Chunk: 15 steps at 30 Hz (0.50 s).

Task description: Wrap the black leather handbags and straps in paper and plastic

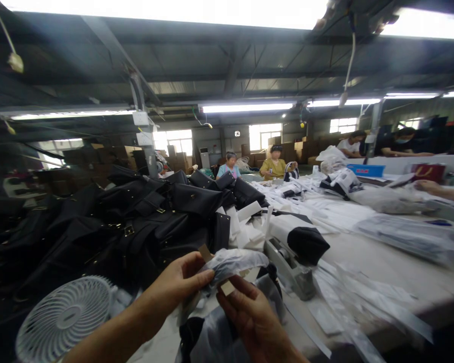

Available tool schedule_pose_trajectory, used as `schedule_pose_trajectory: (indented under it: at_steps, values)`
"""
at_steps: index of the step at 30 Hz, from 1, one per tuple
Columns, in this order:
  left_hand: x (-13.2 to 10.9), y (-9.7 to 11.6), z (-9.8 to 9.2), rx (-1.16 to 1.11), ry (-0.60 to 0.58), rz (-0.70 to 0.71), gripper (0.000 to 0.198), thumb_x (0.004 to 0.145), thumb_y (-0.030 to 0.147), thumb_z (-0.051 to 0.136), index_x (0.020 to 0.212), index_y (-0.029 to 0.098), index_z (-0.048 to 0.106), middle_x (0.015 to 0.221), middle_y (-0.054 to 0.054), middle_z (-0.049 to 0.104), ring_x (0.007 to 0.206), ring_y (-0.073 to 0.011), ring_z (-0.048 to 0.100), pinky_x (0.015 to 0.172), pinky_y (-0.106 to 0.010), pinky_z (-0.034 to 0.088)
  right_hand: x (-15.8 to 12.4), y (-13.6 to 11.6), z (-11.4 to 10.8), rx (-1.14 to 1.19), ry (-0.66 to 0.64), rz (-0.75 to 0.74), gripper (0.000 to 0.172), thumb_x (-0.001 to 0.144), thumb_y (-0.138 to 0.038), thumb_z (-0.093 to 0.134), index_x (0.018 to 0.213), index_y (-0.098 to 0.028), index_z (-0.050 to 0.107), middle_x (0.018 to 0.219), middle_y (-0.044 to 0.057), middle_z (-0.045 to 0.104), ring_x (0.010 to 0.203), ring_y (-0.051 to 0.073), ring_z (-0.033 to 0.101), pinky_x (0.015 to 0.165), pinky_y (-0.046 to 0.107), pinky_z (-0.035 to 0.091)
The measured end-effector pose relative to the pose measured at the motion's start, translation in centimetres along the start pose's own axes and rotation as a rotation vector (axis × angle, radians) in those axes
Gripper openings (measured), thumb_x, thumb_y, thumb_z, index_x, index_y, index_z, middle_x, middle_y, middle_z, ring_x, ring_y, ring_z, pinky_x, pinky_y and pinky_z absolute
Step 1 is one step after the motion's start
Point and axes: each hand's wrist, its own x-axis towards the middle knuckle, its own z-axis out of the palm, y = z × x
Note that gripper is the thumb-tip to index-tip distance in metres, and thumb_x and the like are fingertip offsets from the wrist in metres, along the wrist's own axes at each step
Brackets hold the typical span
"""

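My left hand (185,280) is closed, thumb on top, around one end of a curved strip in crinkled white wrapping (238,262), which looks like a bag handle. A small tan tab (205,252) sticks up beside its fingertips. Just below the strip, my right hand (251,307) pinches a small tan piece (227,288), perhaps card or tape. Under both hands lies a dark bag partly covered in translucent plastic (212,333); my forearm and fingers hide part of it. A grey tape dispenser (291,267) stands to the right, close to a black-and-white bundle (306,242).
Black bags (147,217) with metal buckles are heaped on the left. A white fan (66,317) stands at lower left. White scraps (245,227) and plastic sleeves (348,297) lie on the table (366,252). Several people sit beyond; another person's hand (429,187) reaches in from the right.
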Motion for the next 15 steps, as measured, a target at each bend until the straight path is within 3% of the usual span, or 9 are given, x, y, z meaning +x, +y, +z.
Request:
schedule_pose_trajectory:
  at_steps: [5, 10, 15]
  values:
    - [-0.7, 0.2, 1.0, 0.074, 0.051, 0.039, 0.041, 0.073, 0.047, 0.077, 0.101, 0.019, 0.069, 0.103, -0.006, 0.073, 0.102, -0.0280, 0.065, 0.088, -0.034, 0.048, 0.7, 1.5, 0.0, -0.142, -0.021, -0.111, 0.040, 0.069, -0.038, 0.084, 0.102, -0.018, 0.075, 0.106, 0.011, 0.073, 0.107, 0.029, 0.064, 0.096, 0.041, 0.047]
    - [-1.1, -0.2, 1.6, 0.197, 0.156, 0.075, 0.035, 0.073, 0.048, 0.076, 0.093, 0.020, 0.069, 0.093, -0.006, 0.074, 0.091, -0.0269, 0.067, 0.080, -0.034, 0.050, 1.4, 2.8, -1.4, -0.271, 0.040, -0.195, 0.043, 0.073, -0.043, 0.081, 0.108, -0.019, 0.074, 0.107, 0.011, 0.073, 0.109, 0.031, 0.064, 0.098, 0.042, 0.046]
    - [-1.0, -0.8, 2.0, 0.325, 0.273, 0.164, 0.033, 0.073, 0.045, 0.076, 0.097, 0.023, 0.071, 0.096, -0.004, 0.074, 0.095, -0.0266, 0.067, 0.087, -0.034, 0.050, 1.1, 2.7, -0.6, -0.330, 0.032, -0.249, 0.041, 0.081, -0.040, 0.075, 0.116, -0.021, 0.070, 0.116, 0.008, 0.071, 0.112, 0.026, 0.062, 0.106, 0.038, 0.041]
